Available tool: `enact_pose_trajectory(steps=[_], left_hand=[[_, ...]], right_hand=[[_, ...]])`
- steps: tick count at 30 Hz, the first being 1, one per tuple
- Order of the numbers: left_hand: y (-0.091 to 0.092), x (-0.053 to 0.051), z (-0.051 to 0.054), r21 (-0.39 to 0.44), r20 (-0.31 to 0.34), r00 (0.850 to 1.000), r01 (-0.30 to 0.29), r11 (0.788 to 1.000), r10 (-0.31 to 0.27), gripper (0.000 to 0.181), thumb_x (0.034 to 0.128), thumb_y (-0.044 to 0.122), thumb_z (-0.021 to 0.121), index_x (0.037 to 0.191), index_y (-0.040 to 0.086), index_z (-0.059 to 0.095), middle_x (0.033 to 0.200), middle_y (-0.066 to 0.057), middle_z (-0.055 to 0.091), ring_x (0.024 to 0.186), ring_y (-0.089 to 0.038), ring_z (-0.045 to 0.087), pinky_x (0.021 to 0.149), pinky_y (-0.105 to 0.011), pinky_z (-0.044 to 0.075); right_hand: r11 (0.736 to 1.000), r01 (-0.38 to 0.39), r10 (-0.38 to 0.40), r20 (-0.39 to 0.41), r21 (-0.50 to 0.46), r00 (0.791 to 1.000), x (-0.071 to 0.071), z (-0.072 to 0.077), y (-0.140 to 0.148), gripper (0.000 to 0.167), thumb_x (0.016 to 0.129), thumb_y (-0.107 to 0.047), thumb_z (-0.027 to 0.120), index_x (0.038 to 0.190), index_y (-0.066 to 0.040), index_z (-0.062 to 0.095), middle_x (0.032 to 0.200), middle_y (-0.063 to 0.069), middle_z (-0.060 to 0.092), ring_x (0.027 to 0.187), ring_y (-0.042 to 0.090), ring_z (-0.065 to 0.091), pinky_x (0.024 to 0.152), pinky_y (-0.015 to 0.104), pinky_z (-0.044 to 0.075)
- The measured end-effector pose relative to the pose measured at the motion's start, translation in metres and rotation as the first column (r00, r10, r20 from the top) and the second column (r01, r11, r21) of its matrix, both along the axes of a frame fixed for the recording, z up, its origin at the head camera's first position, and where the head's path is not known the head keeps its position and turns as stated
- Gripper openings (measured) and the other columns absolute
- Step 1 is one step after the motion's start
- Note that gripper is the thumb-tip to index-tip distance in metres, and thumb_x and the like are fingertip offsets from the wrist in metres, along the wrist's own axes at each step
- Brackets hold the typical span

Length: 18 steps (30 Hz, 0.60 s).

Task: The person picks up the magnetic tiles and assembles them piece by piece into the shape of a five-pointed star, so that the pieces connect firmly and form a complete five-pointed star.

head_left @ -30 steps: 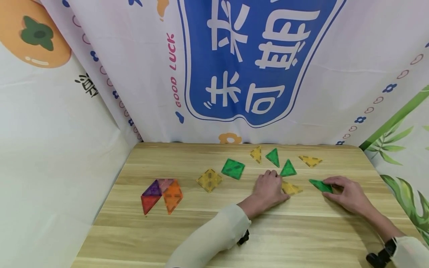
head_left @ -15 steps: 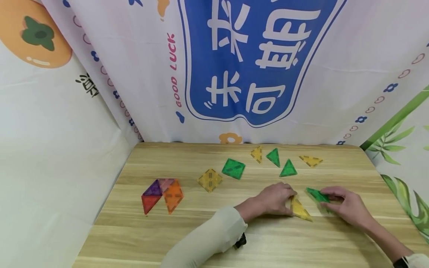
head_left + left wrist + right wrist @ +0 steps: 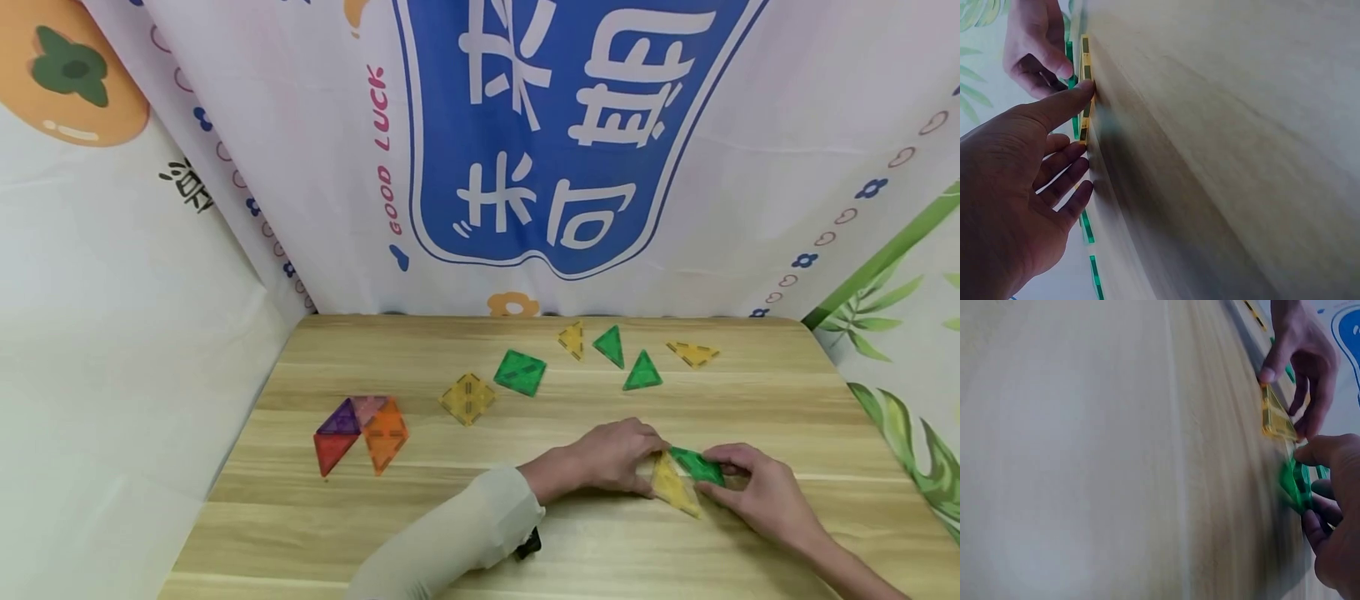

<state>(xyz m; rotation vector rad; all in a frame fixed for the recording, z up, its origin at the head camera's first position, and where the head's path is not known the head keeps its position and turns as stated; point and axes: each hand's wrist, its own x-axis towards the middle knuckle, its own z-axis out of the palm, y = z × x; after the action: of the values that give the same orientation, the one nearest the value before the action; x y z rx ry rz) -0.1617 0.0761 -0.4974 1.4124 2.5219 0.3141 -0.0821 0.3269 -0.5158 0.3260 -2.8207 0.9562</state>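
My left hand pinches a yellow triangle tile between thumb and fingers; the left wrist view shows the thumb on the edge of this yellow tile. My right hand pinches a green triangle tile, tilted in the right wrist view, where the green tile is close to the yellow tile. In the head view the two tiles lie side by side at their upper ends; whether they touch, I cannot tell.
Behind the hands lie two loose green triangles and two yellow ones. Further left are a green square, a yellow diamond and a group with orange, red, purple and pink tiles. A printed cloth hangs behind the table.
My left hand has drawn the yellow triangle toward the table's front and turned it. The green triangle in my right hand has moved left and forward, up to the yellow one.
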Motion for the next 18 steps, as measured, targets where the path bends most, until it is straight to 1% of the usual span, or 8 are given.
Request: enact_pose_trajectory(steps=[4, 9, 14, 18], left_hand=[[-0.001, 0.002, 0.0, 0.006, -0.001, 1.0, 0.024, 1.0, -0.024, 0.071, 0.093, 0.05, 0.08, 0.153, 0.019, 0.057, 0.144, 0.01, 0.062, 0.133, -0.004, 0.054, 0.108, -0.015, 0.043], [-0.001, 0.004, -0.001, 0.005, -0.006, 0.999, 0.041, 0.999, -0.041, 0.071, 0.0935, 0.05, 0.08, 0.153, 0.018, 0.057, 0.144, 0.009, 0.062, 0.134, -0.005, 0.054, 0.109, -0.014, 0.043], [-0.002, 0.005, -0.001, 0.009, -0.004, 0.999, 0.044, 0.999, -0.044, 0.07, 0.0938, 0.05, 0.079, 0.152, 0.018, 0.057, 0.144, 0.009, 0.062, 0.135, -0.005, 0.053, 0.11, -0.015, 0.042], [-0.003, 0.006, 0.0, 0.007, 0.0, 0.999, 0.05, 0.999, -0.05, 0.07, 0.0944, 0.049, 0.079, 0.153, 0.019, 0.057, 0.146, 0.009, 0.062, 0.136, -0.006, 0.053, 0.111, -0.015, 0.041]], right_hand=[[0.998, 0.043, -0.043, -0.015, 0.047, 0.999, 0.005, -0.001, -0.007, 0.038, 0.073, -0.019, 0.099, 0.107, -0.011, 0.081, 0.108, 0.004, 0.076, 0.092, 0.005, 0.07, 0.072, 0.018, 0.057], [0.994, 0.094, -0.093, -0.005, 0.064, 0.996, 0.012, -0.003, -0.012, 0.04, 0.072, -0.021, 0.099, 0.106, -0.011, 0.081, 0.108, 0.005, 0.077, 0.091, 0.009, 0.07, 0.072, 0.021, 0.058], [0.992, 0.114, -0.114, -0.001, 0.049, 0.993, 0.019, -0.005, -0.016, 0.039, 0.072, -0.017, 0.099, 0.105, -0.009, 0.081, 0.107, 0.006, 0.076, 0.087, 0.005, 0.068, 0.07, 0.02, 0.057], [0.993, 0.113, -0.112, -0.032, 0.044, 0.993, 0.024, -0.008, -0.018, 0.038, 0.071, -0.012, 0.098, 0.104, -0.007, 0.081, 0.107, 0.005, 0.075, 0.087, 0.002, 0.067, 0.071, 0.016, 0.055]])
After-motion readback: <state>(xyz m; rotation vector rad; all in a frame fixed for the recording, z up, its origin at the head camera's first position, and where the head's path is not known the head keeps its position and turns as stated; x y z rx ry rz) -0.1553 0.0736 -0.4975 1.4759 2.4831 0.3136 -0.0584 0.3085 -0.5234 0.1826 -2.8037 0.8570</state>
